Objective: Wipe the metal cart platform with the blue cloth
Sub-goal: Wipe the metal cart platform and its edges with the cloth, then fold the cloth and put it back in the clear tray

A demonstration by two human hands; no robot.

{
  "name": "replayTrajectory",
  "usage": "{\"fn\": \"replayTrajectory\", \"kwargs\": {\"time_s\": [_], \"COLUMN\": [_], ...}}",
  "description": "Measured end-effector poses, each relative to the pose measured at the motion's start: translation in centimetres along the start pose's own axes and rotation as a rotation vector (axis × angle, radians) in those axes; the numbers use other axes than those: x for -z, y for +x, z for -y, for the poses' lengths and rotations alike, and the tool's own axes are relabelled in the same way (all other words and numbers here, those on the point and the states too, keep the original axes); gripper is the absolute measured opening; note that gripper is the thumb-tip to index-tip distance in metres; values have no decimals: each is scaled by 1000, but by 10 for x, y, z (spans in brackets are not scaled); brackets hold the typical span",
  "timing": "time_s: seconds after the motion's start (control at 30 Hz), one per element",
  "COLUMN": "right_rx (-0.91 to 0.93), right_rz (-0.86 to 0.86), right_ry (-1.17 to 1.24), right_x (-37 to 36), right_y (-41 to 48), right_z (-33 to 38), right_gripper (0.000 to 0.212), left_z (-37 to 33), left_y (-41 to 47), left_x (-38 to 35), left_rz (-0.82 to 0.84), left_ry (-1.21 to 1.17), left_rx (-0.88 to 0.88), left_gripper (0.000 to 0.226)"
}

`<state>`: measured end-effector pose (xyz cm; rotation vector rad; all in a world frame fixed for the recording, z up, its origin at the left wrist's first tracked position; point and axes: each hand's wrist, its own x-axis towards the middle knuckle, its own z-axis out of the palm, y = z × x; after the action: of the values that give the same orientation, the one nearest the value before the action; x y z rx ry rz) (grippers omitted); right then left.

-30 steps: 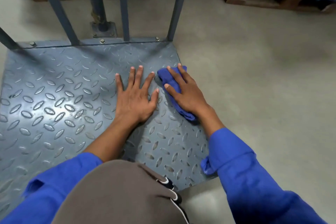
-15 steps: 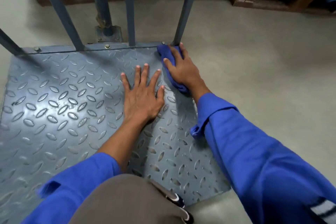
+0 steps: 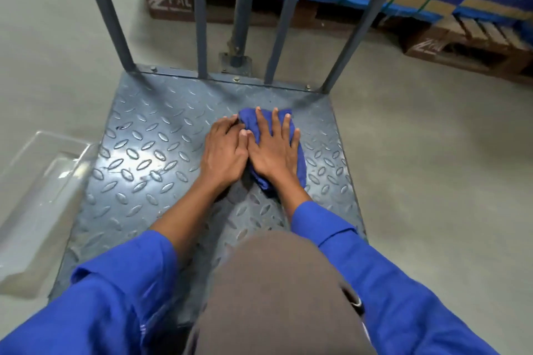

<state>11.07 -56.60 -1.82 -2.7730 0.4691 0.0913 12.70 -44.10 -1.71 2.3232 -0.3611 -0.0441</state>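
1. Blue cloth [image 3: 301, 167] lies bunched on the metal cart platform [image 3: 150, 153], right of centre, toward the far edge but short of the upright bars [image 3: 200, 14]
2. Right hand [image 3: 274, 150] presses flat on top of the cloth; fingers [image 3: 260, 124] straight, slightly apart
3. Left hand [image 3: 225, 150] rests palm-down on the platform just beside it, fingers together, tips touching the cloth's left edge
4. Clear plastic tray [image 3: 43, 187] on the floor [image 3: 432, 181] by the platform's left side; wooden pallets [image 3: 170, 0] beyond the bars
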Motion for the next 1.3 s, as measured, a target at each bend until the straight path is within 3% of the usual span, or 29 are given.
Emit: {"fn": "replayTrajectory", "kwargs": {"time_s": [0.13, 0.27, 0.4, 0.5, 0.6, 0.7, 0.87, 1.07, 1.13, 1.23, 1.3], "right_rx": [16, -12, 175, 307, 324, 177, -49, 49, 75, 12, -36], "right_rz": [18, 72, 116, 228, 318, 305, 181, 115, 65, -68, -162], "right_ry": [73, 286, -59, -349, -476, -371, -184, -64, -43, 43, 113], "right_x": [-17, 10, 71, 115, 119, 92, 41, 29, 16, -5, -17], "right_y": [-16, -12, 14, 21, 11, -12, -62, -75, -77, -75, -75], "right_z": [52, 63, 68, 83, 99, 87, 27, -2, 0, 16, 27], "right_gripper": [71, 70, 64, 54, 48, 53, 73, 69, 63, 56, 56], "left_z": [64, 83, 56, 30, 25, 18, -1, 3, 7, 12, 21], "left_y": [5, -7, -12, -11, -8, -9, -21, -35, -31, -27, -26], "left_x": [50, 80, 105, 115, 111, 96, 79, 66, 69, 78, 80], "left_rz": [26, 131, 214, 295, 367, 486, 420, 434, 477, 552, 569], "left_ry": [101, 217, 152, 107, -8, -263, -269, -469, -536, -329, 120], "left_rx": [-80, -107, 21, 102, 196, 357, 319, 331, 346, 190, -46], "left_gripper": [62, 58, 67, 47, 41, 31, 36, 15, 42, 70, 77]}}
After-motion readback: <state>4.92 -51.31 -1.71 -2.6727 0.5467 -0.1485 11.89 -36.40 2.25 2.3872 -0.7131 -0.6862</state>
